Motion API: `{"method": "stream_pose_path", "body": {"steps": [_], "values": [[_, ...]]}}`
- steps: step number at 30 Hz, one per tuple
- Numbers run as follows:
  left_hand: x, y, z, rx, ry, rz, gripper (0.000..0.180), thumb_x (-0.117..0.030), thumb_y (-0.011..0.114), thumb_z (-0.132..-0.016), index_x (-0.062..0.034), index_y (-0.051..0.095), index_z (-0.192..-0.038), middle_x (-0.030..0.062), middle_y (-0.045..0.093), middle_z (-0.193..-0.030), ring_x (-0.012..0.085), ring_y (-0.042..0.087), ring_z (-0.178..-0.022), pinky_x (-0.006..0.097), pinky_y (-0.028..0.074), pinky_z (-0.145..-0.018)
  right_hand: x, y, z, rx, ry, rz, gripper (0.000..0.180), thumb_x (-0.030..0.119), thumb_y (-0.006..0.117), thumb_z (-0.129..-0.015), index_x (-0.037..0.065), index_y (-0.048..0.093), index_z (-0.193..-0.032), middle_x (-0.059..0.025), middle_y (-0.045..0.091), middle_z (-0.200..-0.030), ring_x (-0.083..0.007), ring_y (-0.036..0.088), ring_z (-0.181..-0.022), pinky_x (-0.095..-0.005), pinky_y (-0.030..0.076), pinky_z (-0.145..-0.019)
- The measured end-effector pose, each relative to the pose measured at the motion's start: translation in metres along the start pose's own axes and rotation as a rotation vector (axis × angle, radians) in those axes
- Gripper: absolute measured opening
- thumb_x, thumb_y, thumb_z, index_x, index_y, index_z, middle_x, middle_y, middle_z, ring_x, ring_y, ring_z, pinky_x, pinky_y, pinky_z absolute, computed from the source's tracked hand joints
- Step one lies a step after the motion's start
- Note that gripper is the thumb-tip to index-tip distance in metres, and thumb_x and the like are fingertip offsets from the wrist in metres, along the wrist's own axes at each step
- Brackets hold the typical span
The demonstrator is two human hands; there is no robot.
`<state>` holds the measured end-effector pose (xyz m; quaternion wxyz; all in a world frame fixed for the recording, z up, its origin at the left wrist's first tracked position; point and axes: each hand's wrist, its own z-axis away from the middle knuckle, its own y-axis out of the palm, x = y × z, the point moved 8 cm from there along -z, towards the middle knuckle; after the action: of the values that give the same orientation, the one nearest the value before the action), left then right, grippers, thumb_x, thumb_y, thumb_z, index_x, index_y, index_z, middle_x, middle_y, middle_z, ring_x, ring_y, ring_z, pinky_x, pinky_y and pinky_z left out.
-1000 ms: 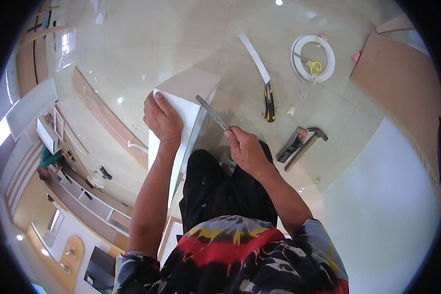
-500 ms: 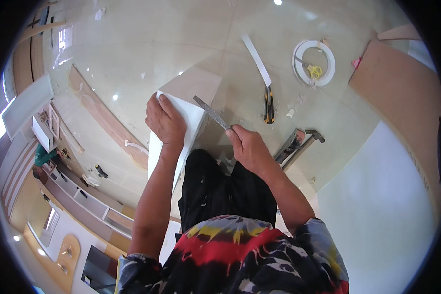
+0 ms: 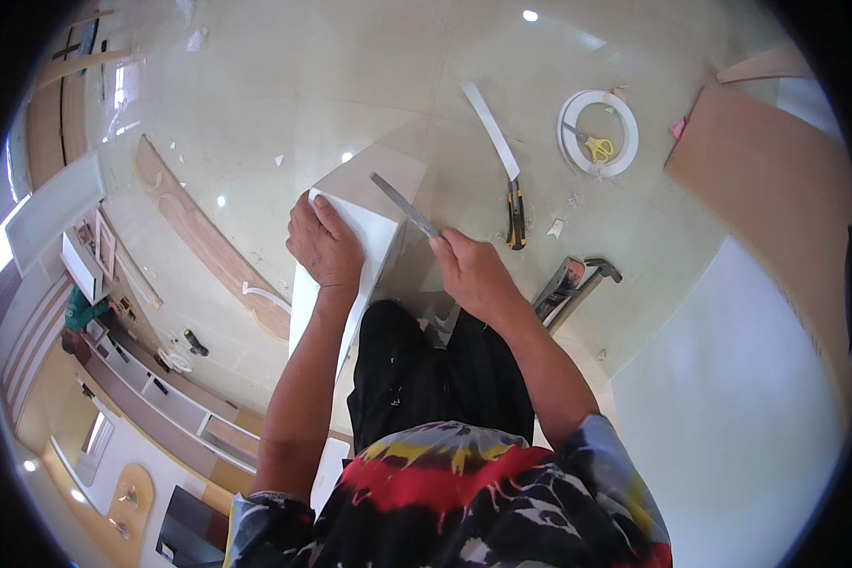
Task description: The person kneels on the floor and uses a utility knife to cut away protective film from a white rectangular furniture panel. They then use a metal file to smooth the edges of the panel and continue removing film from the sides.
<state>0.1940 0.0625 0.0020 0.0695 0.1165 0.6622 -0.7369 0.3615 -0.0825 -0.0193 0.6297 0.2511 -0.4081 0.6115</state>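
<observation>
My left hand (image 3: 326, 240) grips the far left corner of a white board or box-like panel (image 3: 377, 232), with the thumb lying on its top face. In my right hand (image 3: 476, 277) is a flat grey metal file (image 3: 402, 203), its blade pointing to the far left, over the panel's far right corner. Whether the file touches the edge, I cannot tell. The file's handle is hidden inside my fingers. Beyond my right hand, a black and yellow utility knife (image 3: 515, 216) lies on the floor, touching a white strip (image 3: 490, 129).
A roll of white edging (image 3: 628, 156) with yellow-handled scissors (image 3: 598, 148) lies at the far right. A hammer (image 3: 600, 275) rests beside my right forearm. Brown board (image 3: 748, 161) and a white panel (image 3: 729, 379) stand right. A long wooden strip (image 3: 194, 232) lies left; another person (image 3: 83, 312) works beyond.
The file has shifted slightly to the left and tilts a little differently, with my right hand a bit farther from me. My left hand keeps its hold on the panel; the view has moved slightly.
</observation>
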Motion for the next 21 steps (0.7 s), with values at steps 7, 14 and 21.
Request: {"method": "stream_pose_path", "body": {"steps": [7,14,21], "values": [[0.0,0.0,0.009,0.004,-0.014,-0.014,0.045,-0.037,0.033,-0.105,-0.0047,0.057,-0.126,0.0148,0.062,-0.115,0.0346,0.056,-0.111,0.049,0.037,-0.095,0.003,0.0,0.017,0.108,0.035,0.126,0.032,0.027,0.051,-0.102,-0.002,0.056,-0.089,-0.028,0.059,-0.071,-0.0485,0.059,-0.07,-0.054,0.046,-0.063],[0.004,0.0,0.005,-0.018,0.004,-0.006,0.043,-0.035,0.037,-0.104,-0.0039,0.057,-0.126,0.0145,0.063,-0.113,0.0349,0.056,-0.109,0.048,0.037,-0.095,-0.008,-0.001,-0.001,0.07,0.03,0.061,0.032,0.024,0.052,-0.102,-0.004,0.055,-0.088,-0.0271,0.057,-0.07,-0.0491,0.056,-0.069,-0.0503,0.044,-0.061],[-0.005,0.001,0.001,0.022,-0.002,-0.011,0.042,-0.034,0.037,-0.104,-0.0041,0.057,-0.126,0.0141,0.063,-0.114,0.0346,0.056,-0.109,0.048,0.038,-0.095,-0.002,-0.004,-0.002,0.13,0.0,0.113,0.031,0.025,0.051,-0.102,-0.003,0.057,-0.091,-0.028,0.057,-0.071,-0.0495,0.055,-0.069,-0.0512,0.044,-0.062]]}}
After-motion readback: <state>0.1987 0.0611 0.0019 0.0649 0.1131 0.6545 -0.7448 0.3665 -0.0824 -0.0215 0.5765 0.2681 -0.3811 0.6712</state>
